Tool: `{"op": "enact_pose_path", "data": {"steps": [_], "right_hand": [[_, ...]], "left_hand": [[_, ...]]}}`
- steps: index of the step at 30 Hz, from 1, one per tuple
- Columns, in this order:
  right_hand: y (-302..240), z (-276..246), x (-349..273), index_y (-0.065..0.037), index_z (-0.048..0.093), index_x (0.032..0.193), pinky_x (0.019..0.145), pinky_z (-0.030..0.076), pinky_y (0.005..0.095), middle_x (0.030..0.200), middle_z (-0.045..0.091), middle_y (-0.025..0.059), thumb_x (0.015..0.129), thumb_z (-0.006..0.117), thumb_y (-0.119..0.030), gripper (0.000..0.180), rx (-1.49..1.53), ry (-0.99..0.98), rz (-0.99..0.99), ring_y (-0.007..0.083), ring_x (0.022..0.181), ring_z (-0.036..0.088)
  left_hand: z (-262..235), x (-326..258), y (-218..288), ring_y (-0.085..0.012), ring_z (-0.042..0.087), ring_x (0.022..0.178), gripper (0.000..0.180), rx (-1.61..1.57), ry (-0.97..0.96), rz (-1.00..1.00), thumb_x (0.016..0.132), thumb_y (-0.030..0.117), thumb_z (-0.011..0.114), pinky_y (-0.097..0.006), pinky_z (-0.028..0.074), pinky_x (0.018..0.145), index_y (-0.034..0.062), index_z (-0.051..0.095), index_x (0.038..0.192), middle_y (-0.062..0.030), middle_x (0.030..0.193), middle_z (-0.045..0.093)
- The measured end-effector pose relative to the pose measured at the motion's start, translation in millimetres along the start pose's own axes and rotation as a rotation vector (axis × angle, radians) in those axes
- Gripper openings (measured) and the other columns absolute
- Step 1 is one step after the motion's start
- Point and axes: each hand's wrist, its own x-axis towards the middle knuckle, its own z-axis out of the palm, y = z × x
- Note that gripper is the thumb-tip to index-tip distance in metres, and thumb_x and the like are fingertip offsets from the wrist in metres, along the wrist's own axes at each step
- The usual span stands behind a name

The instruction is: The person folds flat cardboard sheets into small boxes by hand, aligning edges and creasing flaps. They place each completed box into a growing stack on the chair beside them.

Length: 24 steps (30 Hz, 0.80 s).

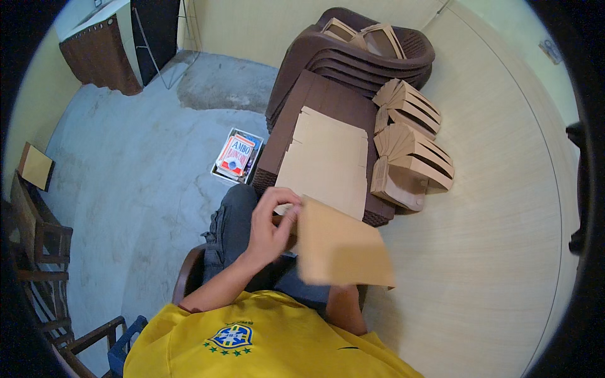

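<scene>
Concrete floor [145, 170], grey and blotchy, fills the left of the room, and a pale cream wall [498, 189] curves along the right. A stack of dark brown plastic chairs [372, 60] stands against that wall, with a couple of folded cardboard boxes resting in the top seat. In front of the stack is a dark brown woven stool [328, 101] that serves as a bench; a pile of flat, unfolded cardboard blanks [328, 157] lies on it. Just to the right of the pile, more folded cardboard boxes [409, 151] lean together between the stool and the wall. On the floor beside the stool's left edge sits a small open box holding red, white and blue packets [237, 155]. Wooden furniture [38, 252] lines the left rim, and a brown curtain [101, 53] hangs at the far end.

The person sits in a yellow shirt [265, 343] with dark trousers. A flat tan cardboard sheet [343, 249] is held over the lap, tilted, plain and unprinted, its edges blurred. The left hand [271, 223] pinches its left edge with curled fingers. The right hand is hidden beneath the sheet, only the forearm [343, 309] showing, so its grip cannot be told.
</scene>
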Motion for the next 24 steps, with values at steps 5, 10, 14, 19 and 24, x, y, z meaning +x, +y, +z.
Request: {"op": "enact_pose_path", "data": {"steps": [5, 10, 14, 19, 24], "right_hand": [[-84.3, 5.2, -10.3, -0.008, 0.060, 0.147, 0.102, 0.056, 0.0430, 0.154, 0.058, 0.0201, 0.093, 0.086, -0.018, 0.062, -0.616, -0.069, -0.250, 0.0322, 0.129, 0.065], [-130.2, 27.1, 11.6, -0.002, 0.075, 0.120, 0.090, 0.059, 0.0396, 0.118, 0.074, 0.0154, 0.092, 0.085, -0.013, 0.032, -0.807, 0.634, -0.642, 0.0318, 0.105, 0.073], [-128.6, 14.8, 29.2, 0.002, 0.075, 0.118, 0.088, 0.058, 0.0407, 0.107, 0.077, 0.0178, 0.098, 0.081, -0.016, 0.028, -0.819, 0.391, -0.413, 0.0346, 0.099, 0.076], [-103.5, 7.4, 30.7, 0.001, 0.069, 0.131, 0.082, 0.060, 0.0365, 0.108, 0.081, 0.0210, 0.098, 0.080, -0.010, 0.036, -0.593, 0.287, -0.250, 0.0288, 0.093, 0.080], [-85.0, 14.4, 30.4, 0.000, 0.064, 0.128, 0.080, 0.060, 0.0327, 0.100, 0.079, 0.0179, 0.097, 0.081, -0.005, 0.035, -0.447, 0.286, -0.172, 0.0210, 0.087, 0.077]], "left_hand": [[-18.1, 3.8, -23.0, -0.0335, 0.073, 0.117, 0.041, 0.147, 0.010, -0.157, 0.101, 0.000, 0.057, -0.041, 0.055, 0.103, 0.0050, 0.064, 0.142, -0.0206, 0.129, 0.072], [-32.5, -13.5, -34.6, -0.0327, 0.074, 0.118, 0.038, 0.037, -0.136, -0.262, 0.101, 0.001, 0.056, -0.041, 0.054, 0.105, 0.0043, 0.067, 0.138, -0.0204, 0.125, 0.075], [-34.4, -20.7, -37.4, -0.0326, 0.072, 0.118, 0.038, 0.103, -0.302, -0.396, 0.101, 0.007, 0.062, -0.040, 0.052, 0.107, 0.0031, 0.065, 0.138, -0.0203, 0.125, 0.073], [-45.7, -11.7, -35.7, -0.0327, 0.058, 0.139, 0.085, -0.141, -0.162, -0.438, 0.098, 0.013, 0.075, -0.047, 0.048, 0.117, 0.0089, 0.032, 0.171, -0.0191, 0.156, 0.055], [-48.5, 11.9, -20.2, -0.0364, 0.061, 0.132, 0.079, 0.075, -0.066, -0.244, 0.095, 0.012, 0.079, -0.047, 0.050, 0.113, 0.0077, 0.043, 0.165, -0.0209, 0.151, 0.056]]}}
